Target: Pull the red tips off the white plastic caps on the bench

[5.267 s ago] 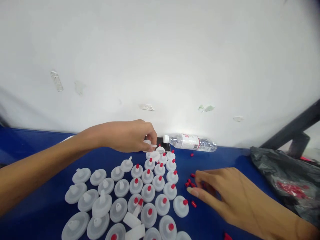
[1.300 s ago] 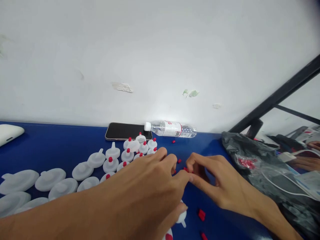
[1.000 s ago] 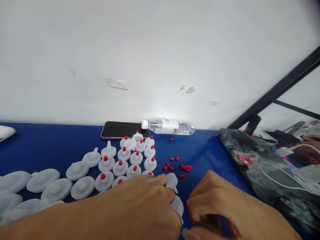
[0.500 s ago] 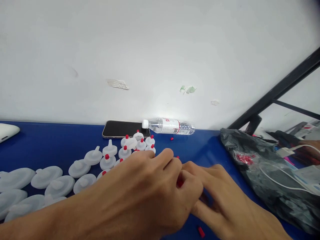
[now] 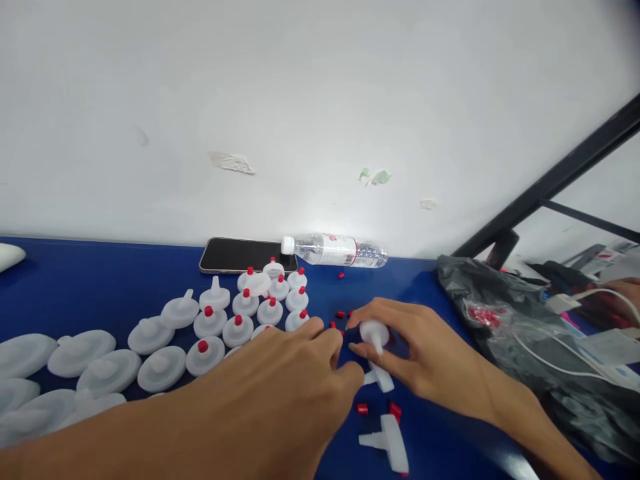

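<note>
My right hand (image 5: 425, 357) is closed on a white nozzle cap (image 5: 374, 333), pinched between fingertips and thumb. My left hand (image 5: 300, 387) reaches in from the lower left with curled fingers. Its tips sit just left of that cap, beside loose red tips (image 5: 334, 326); whether it holds anything is hidden. Two more white nozzle caps (image 5: 390, 445) lie on their sides below the hands, with red tips (image 5: 362, 408) between them. Rows of white caps fitted with red tips (image 5: 271, 311) stand on the blue table (image 5: 100, 287). Bare white caps (image 5: 150, 335) spread to the left.
A phone (image 5: 235, 255) and a water bottle (image 5: 335, 250) lie against the white wall. A black plastic bag (image 5: 530, 353) with a packet of red tips (image 5: 483, 313) sits at the right. Another person's hand (image 5: 625, 290) and a white cable (image 5: 575, 300) are beyond it.
My hands, bunched together half a second ago, have parted. My right hand now holds a white nozzle cap up. Two caps and red tips lie uncovered below.
</note>
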A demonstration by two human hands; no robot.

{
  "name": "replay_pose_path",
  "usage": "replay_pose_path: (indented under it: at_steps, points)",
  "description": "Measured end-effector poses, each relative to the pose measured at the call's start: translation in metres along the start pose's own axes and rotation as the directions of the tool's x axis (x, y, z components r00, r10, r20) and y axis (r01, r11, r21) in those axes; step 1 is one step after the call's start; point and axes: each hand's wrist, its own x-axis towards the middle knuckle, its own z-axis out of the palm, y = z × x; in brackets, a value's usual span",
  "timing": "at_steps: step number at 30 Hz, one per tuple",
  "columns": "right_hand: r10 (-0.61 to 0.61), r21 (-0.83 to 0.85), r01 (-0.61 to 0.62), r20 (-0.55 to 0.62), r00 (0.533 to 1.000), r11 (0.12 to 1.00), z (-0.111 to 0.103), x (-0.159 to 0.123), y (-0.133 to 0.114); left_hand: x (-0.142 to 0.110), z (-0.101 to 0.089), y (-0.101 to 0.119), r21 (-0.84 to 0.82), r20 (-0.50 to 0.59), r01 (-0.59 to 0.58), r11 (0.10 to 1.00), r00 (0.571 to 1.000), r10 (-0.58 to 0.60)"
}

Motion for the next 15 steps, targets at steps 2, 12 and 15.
replay_pose_path:
  at_steps: [2,12,15]
  points:
    - [0.008,0.001,-0.008,0.028,1.000,1.000,0.004,0.000,0.000,-0.002,-0.006,0.003,0.012,0.059,-0.025,1.000,0.998,0.024]
    - [0.010,0.027,-0.008,-0.055,0.998,1.000,-0.005,-0.004,-0.008,-0.005,0.022,0.011,-0.048,-0.049,-0.241,0.969,0.970,0.239]
    - [-0.011,0.097,0.021,-0.107,0.994,0.995,-0.004,-0.005,-0.009,-0.004,0.028,0.012,-0.034,-0.060,-0.223,0.974,0.973,0.221]
